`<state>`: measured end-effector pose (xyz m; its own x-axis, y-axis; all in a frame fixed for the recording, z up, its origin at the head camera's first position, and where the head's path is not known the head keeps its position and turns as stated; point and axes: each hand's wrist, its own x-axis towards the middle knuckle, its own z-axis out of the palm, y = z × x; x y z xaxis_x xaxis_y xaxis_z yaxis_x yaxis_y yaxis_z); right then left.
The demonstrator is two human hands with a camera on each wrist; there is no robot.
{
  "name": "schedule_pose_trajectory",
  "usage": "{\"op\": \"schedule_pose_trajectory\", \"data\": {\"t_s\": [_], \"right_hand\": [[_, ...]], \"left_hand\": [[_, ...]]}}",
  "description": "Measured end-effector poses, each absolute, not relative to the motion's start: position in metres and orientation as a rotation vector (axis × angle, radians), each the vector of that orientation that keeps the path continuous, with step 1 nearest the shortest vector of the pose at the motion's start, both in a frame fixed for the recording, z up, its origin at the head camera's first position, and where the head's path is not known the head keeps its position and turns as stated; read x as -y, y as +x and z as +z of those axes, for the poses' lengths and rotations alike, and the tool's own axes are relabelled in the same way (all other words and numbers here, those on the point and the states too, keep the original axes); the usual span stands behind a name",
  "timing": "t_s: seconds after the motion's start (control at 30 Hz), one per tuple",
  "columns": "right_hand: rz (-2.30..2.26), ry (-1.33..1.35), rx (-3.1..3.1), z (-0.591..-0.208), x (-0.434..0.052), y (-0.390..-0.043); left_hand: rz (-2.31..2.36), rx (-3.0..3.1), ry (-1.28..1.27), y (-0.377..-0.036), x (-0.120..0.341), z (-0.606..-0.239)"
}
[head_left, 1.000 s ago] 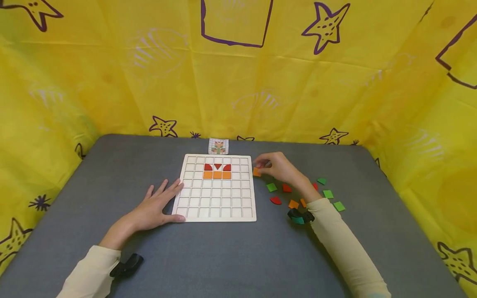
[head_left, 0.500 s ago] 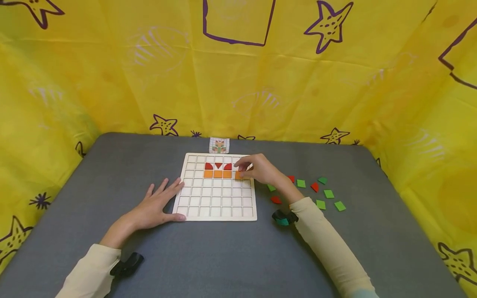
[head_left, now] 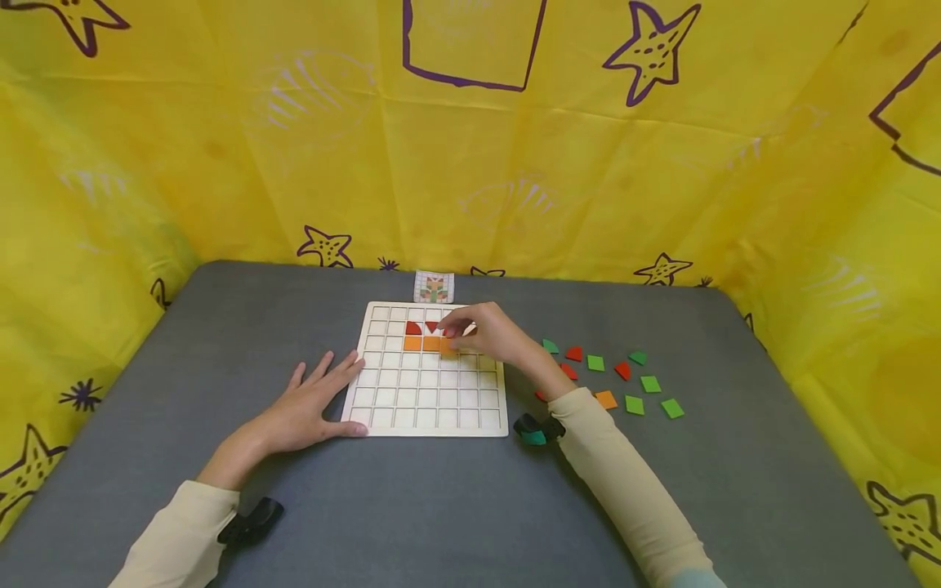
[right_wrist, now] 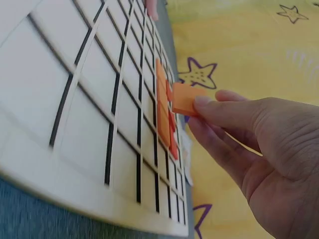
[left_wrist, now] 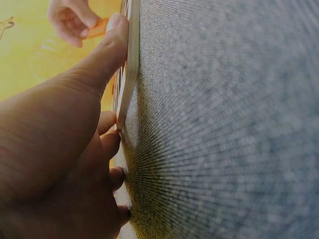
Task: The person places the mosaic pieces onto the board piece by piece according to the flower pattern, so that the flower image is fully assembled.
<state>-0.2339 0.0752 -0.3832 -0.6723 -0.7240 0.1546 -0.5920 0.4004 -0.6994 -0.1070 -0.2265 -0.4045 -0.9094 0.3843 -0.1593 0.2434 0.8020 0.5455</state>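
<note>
A white grid board lies flat on the grey table. Red pieces and a row of orange square tiles sit in its upper cells. Between thumb and fingers, my right hand pinches another orange square tile; the right wrist view has it raised above the board, near the orange row. My left hand rests along the board's left side, fingers spread, with the thumb on the near left corner. In the left wrist view the thumb lies against the board's edge.
Right of the board lie several loose tiles: green squares, red pieces and an orange square. Some are partly hidden by the right forearm. A small printed pattern card lies behind the board. Yellow patterned cloth hangs beyond the table.
My right hand has carried the orange tile leftward from the loose tiles, across the board's right edge, to the orange row. The left hand has stayed in place.
</note>
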Motion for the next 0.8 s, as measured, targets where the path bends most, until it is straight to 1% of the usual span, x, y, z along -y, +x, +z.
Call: {"op": "schedule_pose_trajectory", "data": {"t_s": [0.37, 0.8], "right_hand": [[-1.061, -1.141, -2.447, -0.391, -0.052, -0.225], [-1.030, -1.079, -2.522, -0.394, -0.046, -0.219]], "left_hand": [[0.763, -2.736, 0.489, -0.108, 0.226, -0.409], [0.768, -2.741, 0.486, -0.107, 0.227, -0.408]]}}
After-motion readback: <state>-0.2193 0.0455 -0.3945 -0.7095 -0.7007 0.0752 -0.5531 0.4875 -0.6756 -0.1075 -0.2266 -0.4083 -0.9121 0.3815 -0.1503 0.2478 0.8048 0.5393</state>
